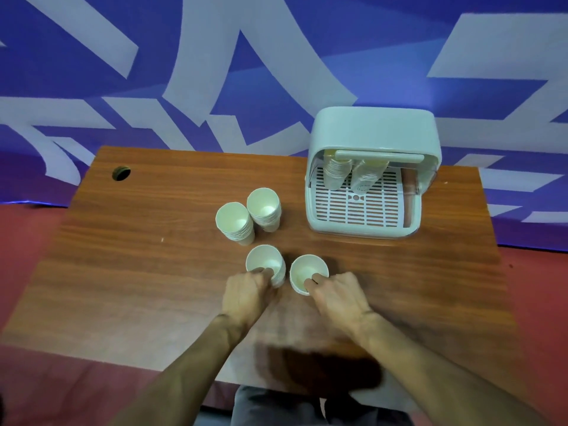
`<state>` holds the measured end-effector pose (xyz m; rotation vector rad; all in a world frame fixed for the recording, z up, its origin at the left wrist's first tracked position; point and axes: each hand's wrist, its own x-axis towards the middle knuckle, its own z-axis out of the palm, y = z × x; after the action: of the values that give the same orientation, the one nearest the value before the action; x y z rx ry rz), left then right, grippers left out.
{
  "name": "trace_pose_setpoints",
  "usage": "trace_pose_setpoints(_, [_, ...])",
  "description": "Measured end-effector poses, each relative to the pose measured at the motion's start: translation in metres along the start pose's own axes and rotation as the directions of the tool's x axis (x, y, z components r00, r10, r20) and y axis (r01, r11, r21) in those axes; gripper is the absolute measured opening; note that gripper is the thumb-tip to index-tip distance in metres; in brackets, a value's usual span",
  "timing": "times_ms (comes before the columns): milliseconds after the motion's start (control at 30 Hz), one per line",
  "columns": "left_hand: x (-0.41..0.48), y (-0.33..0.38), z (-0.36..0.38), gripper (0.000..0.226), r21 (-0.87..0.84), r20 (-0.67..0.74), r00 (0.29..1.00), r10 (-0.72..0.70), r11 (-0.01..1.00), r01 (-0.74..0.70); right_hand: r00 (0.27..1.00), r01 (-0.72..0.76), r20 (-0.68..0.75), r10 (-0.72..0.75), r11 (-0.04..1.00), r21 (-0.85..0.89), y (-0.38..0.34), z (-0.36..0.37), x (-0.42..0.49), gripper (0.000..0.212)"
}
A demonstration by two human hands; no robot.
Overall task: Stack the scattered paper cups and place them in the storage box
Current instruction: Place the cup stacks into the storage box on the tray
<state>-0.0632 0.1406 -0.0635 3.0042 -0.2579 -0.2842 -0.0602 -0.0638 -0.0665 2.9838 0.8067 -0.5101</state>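
Wood-grain brown tabletop (pixel 123 272) fills my view, with a blue-and-white patterned wall behind. I see the left hand (pixel 246 292) pinching the near rim of a short stack of white paper cups (pixel 265 263), one digit hooked inside. The right hand (pixel 338 295) pinches a second white paper cup (pixel 308 272) the same way. Both stand upright, mouths up, just beside each other. The pale plastic storage box (pixel 372 127) lies ahead and to the right, lid raised, with cup stacks already inside. I judge the right hand nearer it, so nest first, then carry.
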Motion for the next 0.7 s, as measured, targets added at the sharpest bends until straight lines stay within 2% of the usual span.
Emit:
trace_pose_setpoints(100, [0.008, 0.006, -0.012, 0.017, 0.006, -0.048, 0.996, 0.074, 0.997, -0.074, 0.997, -0.004, -0.071, 0.003, 1.000, -0.009, 0.013, -0.006, -0.007, 0.051])
trace_pose_setpoints(233, [0.027, 0.027, -0.040, 0.025, 0.021, -0.101, 0.984, 0.150, 0.989, -0.149, 0.968, -0.039, -0.248, 0.039, 0.999, 0.004, 0.035, -0.030, -0.019, 0.036])
trace_pose_setpoints(367, [0.056, 0.049, -0.072, 0.022, 0.017, -0.153, 0.970, 0.191, 0.982, -0.190, 0.886, -0.069, -0.451, 0.104, 0.993, 0.092, 0.065, -0.066, -0.032, 0.024])
trace_pose_setpoints(433, [0.072, 0.058, -0.087, 0.025, 0.063, -0.202, 0.953, 0.227, 0.974, -0.219, 0.837, -0.139, -0.521, 0.169, 0.985, 0.098, 0.085, -0.084, -0.035, 0.022])
trace_pose_setpoints(567, [0.111, 0.078, -0.095, 0.025, 0.133, -0.227, 0.921, 0.318, 0.946, -0.294, 0.754, -0.235, -0.605, 0.256, 0.965, 0.116, 0.127, -0.097, -0.028, 0.019])
trace_pose_setpoints(700, [0.132, 0.097, -0.083, 0.036, 0.202, -0.127, 0.927, 0.353, 0.924, -0.324, 0.787, -0.246, -0.558, 0.265, 0.963, 0.112, 0.161, -0.082, -0.020, 0.018])
